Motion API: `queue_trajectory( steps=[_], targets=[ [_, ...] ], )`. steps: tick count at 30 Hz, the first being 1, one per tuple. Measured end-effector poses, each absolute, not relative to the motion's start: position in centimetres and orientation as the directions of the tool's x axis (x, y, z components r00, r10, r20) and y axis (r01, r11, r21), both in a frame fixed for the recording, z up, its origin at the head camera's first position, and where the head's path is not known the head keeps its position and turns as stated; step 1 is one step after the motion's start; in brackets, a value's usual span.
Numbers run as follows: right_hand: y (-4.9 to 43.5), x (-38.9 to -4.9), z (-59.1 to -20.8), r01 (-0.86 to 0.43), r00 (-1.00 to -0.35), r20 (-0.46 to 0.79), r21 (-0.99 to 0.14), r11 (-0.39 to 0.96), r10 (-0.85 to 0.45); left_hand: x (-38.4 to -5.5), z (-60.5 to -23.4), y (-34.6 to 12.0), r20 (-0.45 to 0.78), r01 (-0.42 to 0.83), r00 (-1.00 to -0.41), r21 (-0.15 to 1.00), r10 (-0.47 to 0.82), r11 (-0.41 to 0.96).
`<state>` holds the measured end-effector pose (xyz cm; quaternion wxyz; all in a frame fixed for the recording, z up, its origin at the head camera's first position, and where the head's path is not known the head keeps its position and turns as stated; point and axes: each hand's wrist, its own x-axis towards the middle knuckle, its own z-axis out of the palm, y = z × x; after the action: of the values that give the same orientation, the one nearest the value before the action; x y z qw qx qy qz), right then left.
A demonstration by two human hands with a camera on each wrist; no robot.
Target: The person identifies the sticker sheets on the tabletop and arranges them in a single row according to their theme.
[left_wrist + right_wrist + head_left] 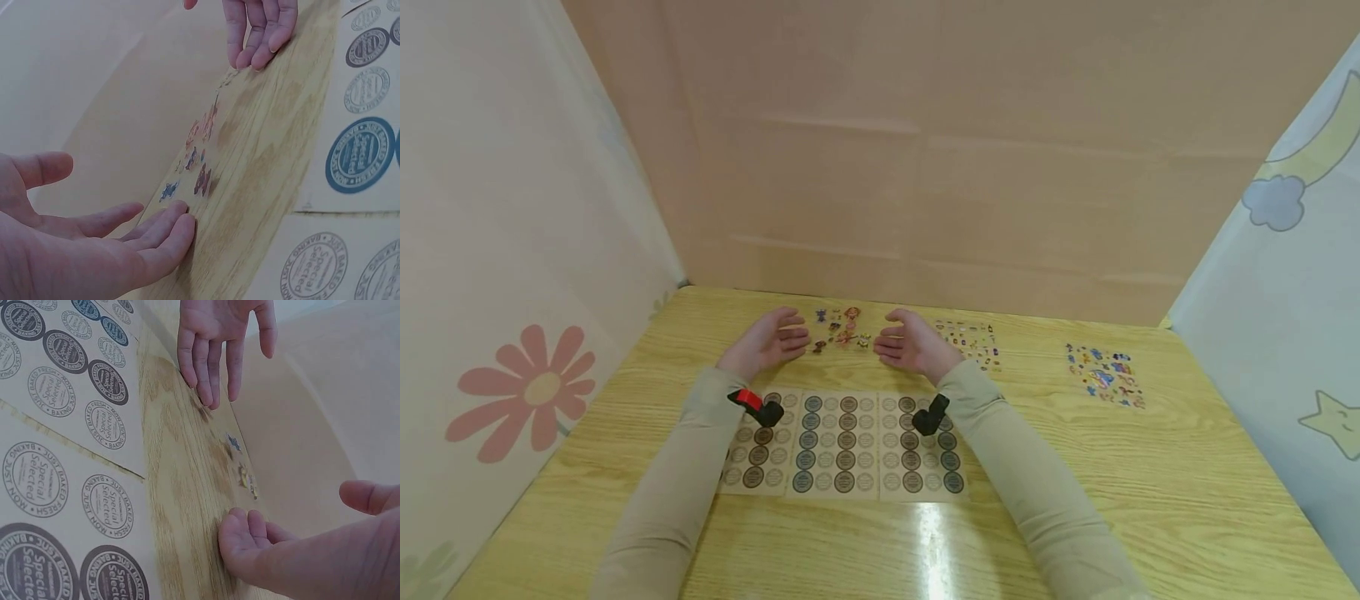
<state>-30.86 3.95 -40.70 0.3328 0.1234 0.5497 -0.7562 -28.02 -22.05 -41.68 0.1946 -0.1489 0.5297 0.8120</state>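
Note:
Between my two hands, near the back of the table, lies a clear sheet of small colourful figure stickers [845, 337]. My left hand [767, 343] rests by its left side, palm turned inward, fingers loosely extended and nothing held. Opposite it, my right hand [917, 346] faces inward by the right side, fingers relaxed and likewise holding nothing. In the left wrist view, the left fingers are low beside the figure stickers [190, 157], with the right fingertips at their far end. The right wrist view shows both hands [219, 337] apart, with a few stickers [234, 442] between them.
Three paper sheets of round labels [835, 442] lie side by side nearer me, under the wrists. A sheet of tiny stickers [964, 341] sits partly behind the right hand. Another colourful sticker sheet [1103, 377] lies farther right. A brown backdrop [925, 192] rises behind the table.

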Motion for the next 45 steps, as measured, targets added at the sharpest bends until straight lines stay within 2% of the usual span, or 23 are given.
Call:
queue_trajectory(
  steps=[10,22,29,38,45],
  targets=[
    [3.3,-31.2,-41.8,0.605,-0.791,-0.544,-0.763,-0.226,-0.281,-27.6,-42.0,-22.0,-0.432,-0.468,-0.884,0.815,0.180,-0.342],
    [3.3,-30.6,-41.8,0.586,-0.796,-0.531,-0.795,-0.156,-0.291,-26.6,-42.1,-20.9,-0.415,-0.470,-0.881,0.825,0.228,-0.313],
    [3.0,-30.8,-41.5,0.546,-0.827,-0.487,-0.815,-0.196,-0.279,-26.1,-41.9,-20.5,-0.406,-0.468,-0.882,0.815,0.238,-0.342],
    [3.1,-29.8,-40.4,0.499,-0.849,-0.419,-0.835,-0.231,-0.321,-25.6,-42.0,-18.7,-0.428,-0.488,-0.871,0.814,0.243,-0.315],
    [4.7,-27.7,-39.3,0.437,-0.851,-0.330,-0.876,-0.204,-0.409,-24.4,-42.0,-17.2,-0.398,-0.475,-0.879,0.781,0.263,-0.406]
  ],
)
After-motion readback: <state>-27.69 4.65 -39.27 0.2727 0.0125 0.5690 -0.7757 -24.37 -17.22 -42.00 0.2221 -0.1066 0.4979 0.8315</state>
